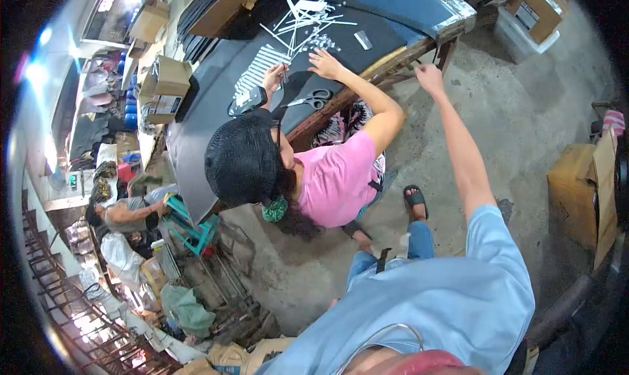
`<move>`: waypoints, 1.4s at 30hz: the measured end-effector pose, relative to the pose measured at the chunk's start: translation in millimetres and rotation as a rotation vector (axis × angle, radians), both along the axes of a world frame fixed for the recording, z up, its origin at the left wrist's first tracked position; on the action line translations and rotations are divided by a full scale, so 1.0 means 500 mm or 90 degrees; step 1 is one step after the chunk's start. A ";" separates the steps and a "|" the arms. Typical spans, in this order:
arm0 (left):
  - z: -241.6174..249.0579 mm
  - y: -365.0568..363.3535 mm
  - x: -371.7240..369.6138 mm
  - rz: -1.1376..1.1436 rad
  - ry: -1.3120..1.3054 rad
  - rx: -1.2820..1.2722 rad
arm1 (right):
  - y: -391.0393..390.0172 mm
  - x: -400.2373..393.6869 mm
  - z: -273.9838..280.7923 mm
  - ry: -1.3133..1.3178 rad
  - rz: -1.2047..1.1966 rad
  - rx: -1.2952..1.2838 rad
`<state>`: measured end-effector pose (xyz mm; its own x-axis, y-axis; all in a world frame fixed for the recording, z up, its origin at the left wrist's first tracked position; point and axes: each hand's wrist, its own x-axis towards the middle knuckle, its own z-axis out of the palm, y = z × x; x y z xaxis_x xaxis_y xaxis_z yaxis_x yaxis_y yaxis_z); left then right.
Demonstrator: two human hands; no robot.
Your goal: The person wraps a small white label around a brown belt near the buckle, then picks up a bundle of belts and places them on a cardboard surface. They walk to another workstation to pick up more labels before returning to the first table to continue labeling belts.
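My right arm reaches forward, and my right hand (pixel 429 78) is closed beside the table's wooden edge (pixel 386 65). Whether it touches the edge or holds anything small, I cannot make out. Of my left hand, at most a small skin-coloured bit (pixel 334 303) shows past my light blue shirt (pixel 419 296); its fingers are hidden. Nearest my right hand on the dark table is a small clear flat piece (pixel 363 40). Black-handled scissors (pixel 314 99) lie near the edge, and a heap of white strips (pixel 308 18) with small bits lies farther back.
A co-worker in a pink shirt (pixel 337 178) bends over the table, both hands by a row of white strips (pixel 259 70). Cardboard boxes (pixel 580 191) stand at right, with a clear plastic bin (pixel 524 34) behind. Another person (pixel 128 214) is by a teal stool (pixel 190 224) at left.
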<state>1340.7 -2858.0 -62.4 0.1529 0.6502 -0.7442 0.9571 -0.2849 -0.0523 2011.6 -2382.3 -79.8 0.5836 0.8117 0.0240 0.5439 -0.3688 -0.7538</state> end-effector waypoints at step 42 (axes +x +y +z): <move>0.072 0.050 0.208 0.743 -0.114 0.023 | 0.305 -0.097 0.002 0.089 -0.068 -0.034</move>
